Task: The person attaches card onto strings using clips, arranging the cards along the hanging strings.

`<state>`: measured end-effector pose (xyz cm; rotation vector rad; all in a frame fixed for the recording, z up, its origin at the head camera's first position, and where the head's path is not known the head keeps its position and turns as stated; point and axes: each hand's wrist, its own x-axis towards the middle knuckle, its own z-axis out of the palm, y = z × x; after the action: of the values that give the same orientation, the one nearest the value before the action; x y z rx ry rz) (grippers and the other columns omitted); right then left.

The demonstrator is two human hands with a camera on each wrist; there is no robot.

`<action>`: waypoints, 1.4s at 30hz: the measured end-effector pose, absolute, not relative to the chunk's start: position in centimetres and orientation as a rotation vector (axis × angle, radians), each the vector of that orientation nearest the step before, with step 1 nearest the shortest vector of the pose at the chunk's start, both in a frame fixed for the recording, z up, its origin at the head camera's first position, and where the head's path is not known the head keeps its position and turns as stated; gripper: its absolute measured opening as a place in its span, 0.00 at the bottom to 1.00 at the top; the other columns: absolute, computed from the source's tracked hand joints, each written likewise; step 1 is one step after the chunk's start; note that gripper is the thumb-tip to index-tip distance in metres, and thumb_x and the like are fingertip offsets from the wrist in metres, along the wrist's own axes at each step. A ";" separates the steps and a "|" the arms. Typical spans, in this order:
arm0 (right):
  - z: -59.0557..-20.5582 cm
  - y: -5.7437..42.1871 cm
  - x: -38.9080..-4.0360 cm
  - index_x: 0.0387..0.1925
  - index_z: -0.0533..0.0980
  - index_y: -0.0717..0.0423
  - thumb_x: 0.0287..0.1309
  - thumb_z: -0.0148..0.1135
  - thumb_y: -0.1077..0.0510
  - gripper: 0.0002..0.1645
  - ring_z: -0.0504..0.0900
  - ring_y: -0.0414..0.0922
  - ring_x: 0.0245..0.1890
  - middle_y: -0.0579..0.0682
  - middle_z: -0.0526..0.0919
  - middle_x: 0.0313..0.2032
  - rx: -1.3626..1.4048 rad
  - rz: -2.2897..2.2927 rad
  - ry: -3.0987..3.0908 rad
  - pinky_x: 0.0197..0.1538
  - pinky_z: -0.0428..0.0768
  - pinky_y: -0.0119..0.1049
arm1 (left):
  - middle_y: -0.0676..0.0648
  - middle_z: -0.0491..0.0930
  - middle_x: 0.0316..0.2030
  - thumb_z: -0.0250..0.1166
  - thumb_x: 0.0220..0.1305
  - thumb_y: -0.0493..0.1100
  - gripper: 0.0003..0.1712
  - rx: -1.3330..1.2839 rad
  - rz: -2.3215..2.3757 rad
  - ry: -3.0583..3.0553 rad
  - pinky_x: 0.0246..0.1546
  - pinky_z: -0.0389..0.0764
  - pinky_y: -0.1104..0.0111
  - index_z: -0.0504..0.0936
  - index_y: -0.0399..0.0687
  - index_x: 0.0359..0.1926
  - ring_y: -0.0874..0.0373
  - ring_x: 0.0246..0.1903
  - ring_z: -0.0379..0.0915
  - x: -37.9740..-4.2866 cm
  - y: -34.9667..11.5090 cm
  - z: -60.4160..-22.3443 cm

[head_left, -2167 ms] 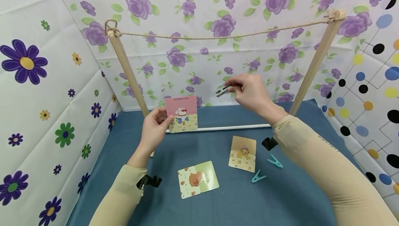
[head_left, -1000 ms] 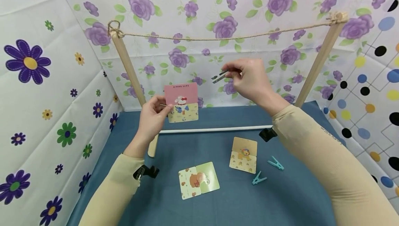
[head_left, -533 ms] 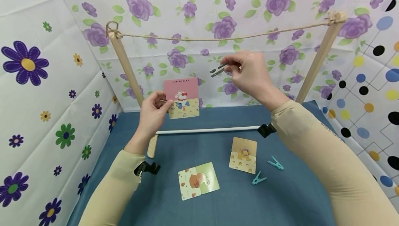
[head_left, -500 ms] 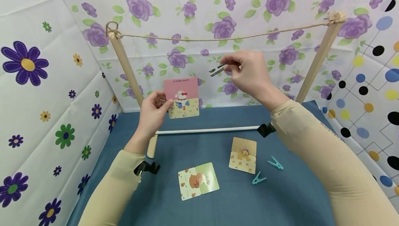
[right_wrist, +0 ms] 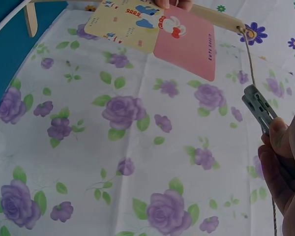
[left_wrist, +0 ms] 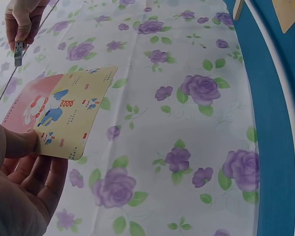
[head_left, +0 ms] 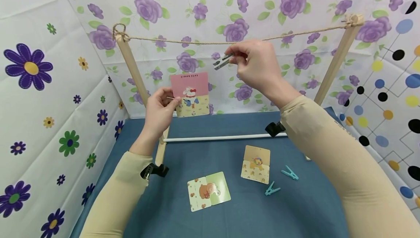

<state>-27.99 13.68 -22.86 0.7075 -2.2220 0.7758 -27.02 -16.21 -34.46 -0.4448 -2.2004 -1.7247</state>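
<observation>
My left hand [head_left: 159, 112] pinches a pink and yellow rabbit card [head_left: 190, 94] by its left edge, held up below the rope [head_left: 183, 42]. In my right hand [head_left: 257, 63] a grey clothespin [head_left: 221, 62] is gripped between thumb and fingers, its tip pointing left, above and right of the card. The clothespin and card are apart. In the right wrist view the clothespin [left_wrist: 18, 55] seen from the left wrist too lies close to the rope line; whether it touches cannot be told. My left fingers behind the card are partly hidden.
The rope hangs between two wooden posts [head_left: 132, 70], with a white rod [head_left: 216, 138] low across. On the blue cloth lie a bear card [head_left: 209, 191], a lion card [head_left: 256, 164] and two turquoise clothespins [head_left: 290, 172] [head_left: 272, 188]. Floral sheets stand behind.
Both hands have risen toward the rope, the left with the rabbit card and the right with the clothespin. The right hand has also shifted slightly left. The cards on the cloth stay put.
</observation>
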 end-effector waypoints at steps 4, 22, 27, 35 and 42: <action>-22.2 13.2 -28.0 0.43 0.91 0.60 0.67 0.60 0.75 0.17 0.85 0.42 0.34 0.52 0.91 0.39 0.718 0.773 -2.209 0.36 0.75 0.33 | 0.37 0.84 0.46 0.65 0.78 0.35 0.13 -0.448 -1.721 -2.189 0.40 0.81 0.68 0.80 0.32 0.57 0.59 0.40 0.84 -27.2 -16.2 -34.0; -20.0 11.7 -28.4 0.45 0.90 0.60 0.67 0.58 0.76 0.18 0.85 0.40 0.35 0.51 0.91 0.39 0.690 0.772 -2.222 0.37 0.75 0.32 | 0.39 0.84 0.45 0.66 0.78 0.35 0.11 -0.460 -1.697 -2.158 0.43 0.82 0.67 0.80 0.31 0.55 0.59 0.40 0.84 -27.8 -16.2 -32.2; -19.3 11.3 -28.4 0.45 0.90 0.60 0.68 0.56 0.76 0.19 0.85 0.41 0.36 0.52 0.91 0.39 0.693 0.736 -2.224 0.38 0.75 0.32 | 0.40 0.85 0.45 0.66 0.78 0.35 0.12 -0.466 -1.681 -2.160 0.44 0.83 0.67 0.80 0.33 0.56 0.58 0.41 0.84 -27.9 -16.1 -31.8; -18.2 10.5 -28.6 0.46 0.90 0.59 0.69 0.55 0.74 0.20 0.87 0.41 0.38 0.51 0.90 0.40 0.691 0.698 -2.237 0.40 0.75 0.32 | 0.37 0.84 0.46 0.65 0.78 0.35 0.13 -0.467 -1.668 -2.162 0.45 0.82 0.67 0.80 0.31 0.56 0.58 0.41 0.83 -28.1 -16.1 -31.4; -17.7 10.0 -28.8 0.47 0.90 0.59 0.70 0.54 0.74 0.20 0.88 0.41 0.43 0.51 0.91 0.43 0.665 0.720 -2.283 0.43 0.76 0.32 | 0.38 0.85 0.46 0.66 0.78 0.37 0.13 -0.473 -1.666 -2.159 0.45 0.82 0.65 0.80 0.32 0.57 0.57 0.41 0.83 -28.2 -16.1 -30.9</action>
<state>-28.81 10.02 -17.69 0.6646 -2.2830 0.7201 -28.23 -16.06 -30.89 -0.4726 -2.1593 -1.6661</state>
